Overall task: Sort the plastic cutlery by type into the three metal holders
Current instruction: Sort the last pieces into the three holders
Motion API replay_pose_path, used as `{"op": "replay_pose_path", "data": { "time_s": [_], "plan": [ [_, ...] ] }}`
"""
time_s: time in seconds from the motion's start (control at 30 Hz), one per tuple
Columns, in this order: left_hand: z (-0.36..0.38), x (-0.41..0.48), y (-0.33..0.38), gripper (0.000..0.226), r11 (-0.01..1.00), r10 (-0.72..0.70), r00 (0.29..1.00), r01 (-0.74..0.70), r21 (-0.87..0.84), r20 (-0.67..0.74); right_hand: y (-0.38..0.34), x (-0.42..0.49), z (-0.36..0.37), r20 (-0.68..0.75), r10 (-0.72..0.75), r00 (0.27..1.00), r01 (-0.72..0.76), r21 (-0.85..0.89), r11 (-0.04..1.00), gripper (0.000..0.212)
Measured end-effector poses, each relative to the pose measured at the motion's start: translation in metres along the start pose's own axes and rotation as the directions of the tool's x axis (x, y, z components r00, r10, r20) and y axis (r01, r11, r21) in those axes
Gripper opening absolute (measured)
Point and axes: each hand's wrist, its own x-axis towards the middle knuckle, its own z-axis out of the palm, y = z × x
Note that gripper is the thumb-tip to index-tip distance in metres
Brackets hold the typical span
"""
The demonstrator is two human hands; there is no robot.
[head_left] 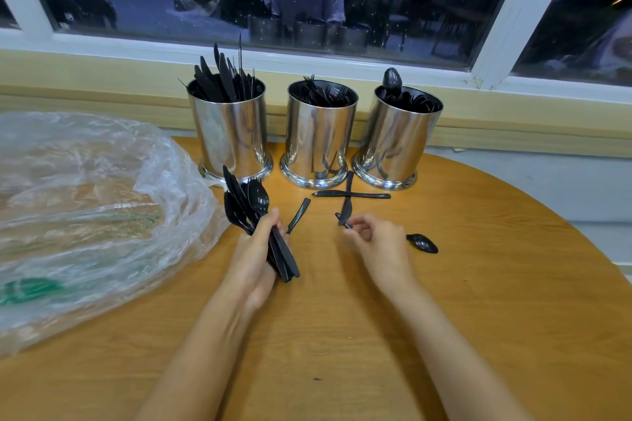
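Your left hand (254,249) is gripping a bundle of black cutlery (246,205); your right hand (374,239) is pinching a knife (344,212) on the table (478,284), near the three holders (318,133).

Three metal holders (318,133); two hands (253,249); one plastic bag (85,202)

Your left hand (254,249) is covering the middle of the cutlery bundle (253,215), so you are not seeing how many pieces it holds. Your right hand (376,243) is hiding the handle of a spoon (422,243) and the end of what may be a knife (345,212). The frame's left edge is cropping the plastic bag (85,198).
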Motion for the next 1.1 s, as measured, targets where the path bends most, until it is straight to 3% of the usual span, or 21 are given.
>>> {"op": "replay_pose_path", "data": {
  "time_s": [0.13,0.27,0.4,0.5,0.57,0.67,0.73,0.8,0.9,1.0,1.1],
  "plan": [
    [0.001,0.0,-0.001,0.034,1.0,-0.013,0.999,0.014,-0.014,0.041,0.026,0.017,-0.018,-0.074,0.033,0.997,-0.051,-0.251,0.967,0.027],
    [0.001,0.001,-0.001,0.032,0.999,-0.047,0.997,0.047,-0.007,0.056,0.044,0.029,-0.026,-0.015,0.116,0.993,-0.109,-0.471,0.875,0.036],
    [0.004,-0.003,-0.001,0.027,0.994,-0.067,0.992,0.075,-0.078,0.103,0.044,0.038,-0.029,0.065,0.087,0.994,-0.037,-0.547,0.836,0.035],
    [0.003,-0.005,-0.002,0.026,0.997,-0.073,0.988,0.077,-0.026,0.134,0.034,0.041,-0.032,0.123,0.051,0.991,0.031,-0.589,0.808,0.035],
    [0.002,-0.005,-0.001,0.028,0.998,-0.066,0.984,0.068,-0.005,0.165,0.025,0.04,-0.034,0.083,-0.034,0.996,0.074,-0.544,0.836,0.03],
    [0.003,-0.005,0.0,0.027,0.999,-0.029,0.987,0.025,0.026,0.159,0.005,0.03,-0.038,-0.108,-0.292,0.95,0.262,-0.232,0.937,0.019],
    [0.005,-0.006,-0.001,0.031,0.999,-0.02,0.99,0.013,0.053,0.141,-0.017,0.018,-0.035,-0.194,-0.451,0.871,0.458,-0.012,0.889,0.019],
    [0.006,-0.007,-0.002,0.04,0.999,-0.042,0.99,0.037,0.033,0.137,-0.032,0.004,-0.023,-0.236,-0.546,0.804,0.579,0.101,0.809,0.016],
    [0.004,-0.007,-0.001,0.045,0.997,-0.059,0.982,0.066,-0.03,0.177,-0.039,-0.011,0.002,-0.183,-0.628,0.757,0.652,0.143,0.744,0.006],
    [0.002,-0.006,0.001,0.047,0.995,-0.071,0.984,0.082,-0.059,0.165,-0.035,-0.017,0.019,-0.111,-0.649,0.753,0.658,0.097,0.747,0.014],
    [0.001,-0.005,0.004,0.031,0.992,-0.111,0.99,0.116,-0.048,0.09,-0.029,-0.019,0.021,-0.035,-0.678,0.734,0.677,0.118,0.727,0.02]
  ]
}}
